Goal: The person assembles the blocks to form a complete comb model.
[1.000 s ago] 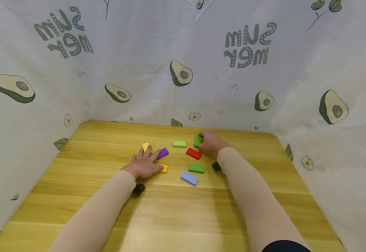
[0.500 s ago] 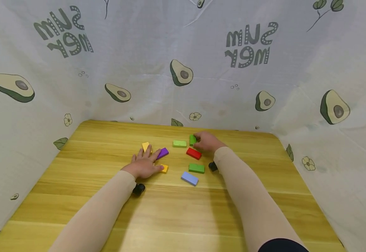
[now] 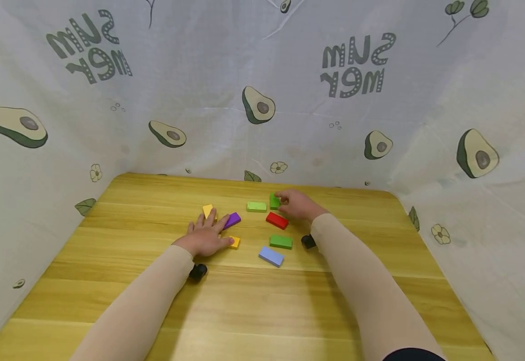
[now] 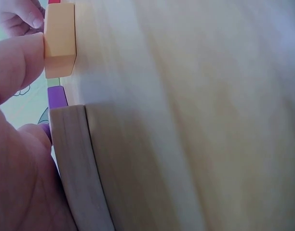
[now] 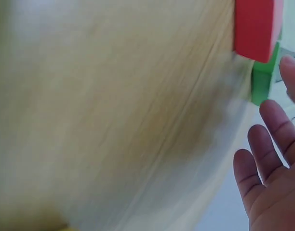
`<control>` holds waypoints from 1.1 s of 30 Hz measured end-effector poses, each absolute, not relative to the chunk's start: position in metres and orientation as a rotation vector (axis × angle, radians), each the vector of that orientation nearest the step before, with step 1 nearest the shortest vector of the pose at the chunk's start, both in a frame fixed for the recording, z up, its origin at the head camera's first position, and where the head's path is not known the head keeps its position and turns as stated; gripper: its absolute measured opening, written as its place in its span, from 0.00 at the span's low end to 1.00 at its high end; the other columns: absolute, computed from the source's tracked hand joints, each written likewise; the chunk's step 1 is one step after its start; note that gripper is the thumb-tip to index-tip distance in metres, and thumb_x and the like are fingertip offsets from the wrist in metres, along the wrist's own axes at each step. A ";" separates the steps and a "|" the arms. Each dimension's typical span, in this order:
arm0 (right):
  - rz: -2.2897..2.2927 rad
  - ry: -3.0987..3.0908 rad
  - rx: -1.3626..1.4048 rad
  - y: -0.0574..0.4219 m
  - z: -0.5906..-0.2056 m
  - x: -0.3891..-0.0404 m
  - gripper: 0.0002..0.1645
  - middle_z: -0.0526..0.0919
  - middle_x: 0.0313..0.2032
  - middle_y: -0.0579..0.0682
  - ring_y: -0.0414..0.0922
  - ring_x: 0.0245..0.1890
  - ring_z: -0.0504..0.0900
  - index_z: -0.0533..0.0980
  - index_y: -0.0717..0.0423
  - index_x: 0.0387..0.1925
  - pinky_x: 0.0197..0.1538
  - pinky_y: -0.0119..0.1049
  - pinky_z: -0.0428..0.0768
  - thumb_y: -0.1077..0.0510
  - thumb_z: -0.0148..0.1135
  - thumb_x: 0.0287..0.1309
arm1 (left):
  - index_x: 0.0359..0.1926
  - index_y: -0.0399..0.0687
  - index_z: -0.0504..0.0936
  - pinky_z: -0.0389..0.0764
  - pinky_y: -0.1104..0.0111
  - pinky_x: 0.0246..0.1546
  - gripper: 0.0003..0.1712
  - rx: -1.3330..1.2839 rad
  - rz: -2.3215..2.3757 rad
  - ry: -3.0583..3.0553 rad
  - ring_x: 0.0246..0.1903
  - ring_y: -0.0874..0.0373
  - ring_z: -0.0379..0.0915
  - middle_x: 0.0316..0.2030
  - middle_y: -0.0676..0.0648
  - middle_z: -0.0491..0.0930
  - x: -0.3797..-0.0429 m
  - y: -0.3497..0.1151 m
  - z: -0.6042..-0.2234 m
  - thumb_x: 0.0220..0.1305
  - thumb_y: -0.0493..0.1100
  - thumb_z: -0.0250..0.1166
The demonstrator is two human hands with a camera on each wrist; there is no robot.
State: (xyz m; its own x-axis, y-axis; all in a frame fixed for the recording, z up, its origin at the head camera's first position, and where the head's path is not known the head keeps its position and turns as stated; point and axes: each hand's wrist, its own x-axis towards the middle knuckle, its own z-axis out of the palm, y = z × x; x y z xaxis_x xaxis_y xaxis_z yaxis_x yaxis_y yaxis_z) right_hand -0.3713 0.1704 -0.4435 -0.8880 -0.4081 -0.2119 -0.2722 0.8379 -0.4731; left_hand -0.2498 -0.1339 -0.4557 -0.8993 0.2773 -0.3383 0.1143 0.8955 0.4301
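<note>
My left hand (image 3: 204, 239) lies spread over several small blocks, fingers straight. Its thumb touches an orange block (image 4: 60, 38); fingertips reach a yellow block (image 3: 207, 209) and a purple block (image 3: 232, 219). Under the palm, the left wrist view shows a plain wood-coloured block (image 4: 73, 154), hidden from the head camera. At the far side, my right hand (image 3: 299, 204) is beside a dark green block (image 3: 274, 202) lying on the table. In the right wrist view its thumb and fingers stand apart near this green block (image 5: 263, 79), not curled round it.
A light green block (image 3: 256, 207) lies left of the dark green one. Nearer are a red block (image 3: 277, 220), another green block (image 3: 281, 242) and a light blue block (image 3: 271, 256). The wooden table (image 3: 244, 311) meets a printed cloth (image 3: 208, 75) at its back edge.
My right hand has moved the dark green block left, towards the light green one, and its fingers have since come loose from it. The left hand stays in place.
</note>
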 end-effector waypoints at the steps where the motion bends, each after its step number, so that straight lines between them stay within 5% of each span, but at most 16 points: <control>1: -0.627 2.713 -0.526 0.171 -0.442 -0.369 0.33 0.80 0.64 0.60 0.56 0.62 0.78 0.70 0.52 0.76 0.68 0.53 0.77 0.57 0.63 0.73 | 0.86 0.64 0.44 0.31 0.30 0.77 0.49 0.289 0.572 2.665 0.82 0.29 0.22 0.85 0.40 0.27 -0.249 -0.134 -0.455 0.75 0.70 0.53; 16: -0.581 2.622 -0.567 0.181 -0.437 -0.339 0.30 0.83 0.54 0.53 0.49 0.48 0.79 0.73 0.43 0.74 0.58 0.45 0.82 0.59 0.61 0.74 | 0.86 0.64 0.42 0.31 0.30 0.77 0.48 0.289 0.571 2.664 0.82 0.29 0.21 0.85 0.40 0.25 -0.247 -0.134 -0.454 0.76 0.70 0.52; 33: -0.527 2.585 -0.642 0.178 -0.440 -0.326 0.32 0.81 0.42 0.51 0.46 0.38 0.76 0.70 0.49 0.77 0.45 0.37 0.76 0.61 0.60 0.74 | 0.86 0.62 0.43 0.32 0.29 0.76 0.48 0.298 0.551 2.670 0.82 0.28 0.21 0.85 0.39 0.26 -0.248 -0.134 -0.456 0.77 0.69 0.52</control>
